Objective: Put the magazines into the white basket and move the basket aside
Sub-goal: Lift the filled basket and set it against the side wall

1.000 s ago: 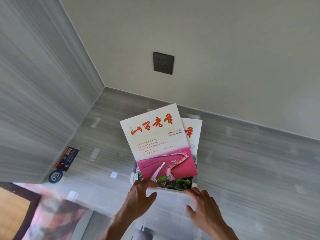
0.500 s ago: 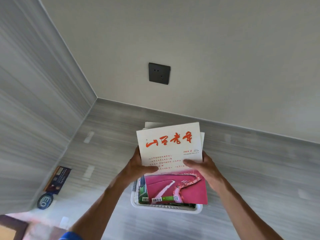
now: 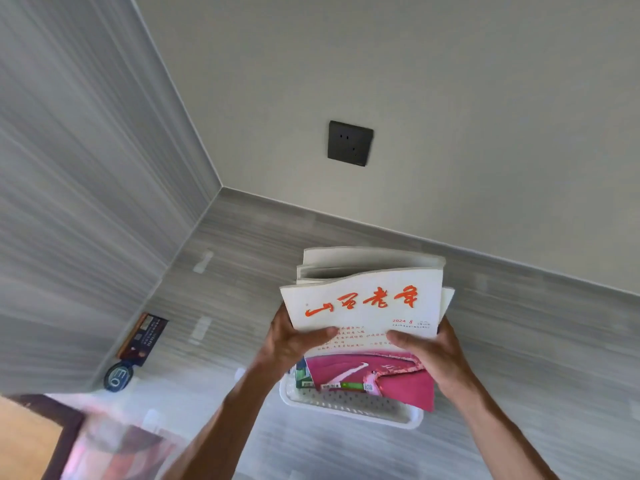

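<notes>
Two hands on a stack of magazines (image 3: 367, 299); left hand (image 3: 294, 341) curled round the left edge, thumb on the top cover; right hand (image 3: 429, 351) curled round the right edge, thumb on the cover too; both holding tight, not open wide. Top cover white with red writing, pink picture low down, top corner bent and wavy. Stack standing tilted, lower end down inside the white basket (image 3: 349, 407), upper end sticking out toward the far wall; more magazines behind the top one. Basket sitting on the grey striped counter (image 3: 536, 341), near the middle, close to the near edge. Dark socket (image 3: 350, 143) on the far wall, above the stack. Far left on the counter, by the side wall, a dark card (image 3: 145, 336) and a round blue tag (image 3: 117, 375), well apart from the basket.
</notes>
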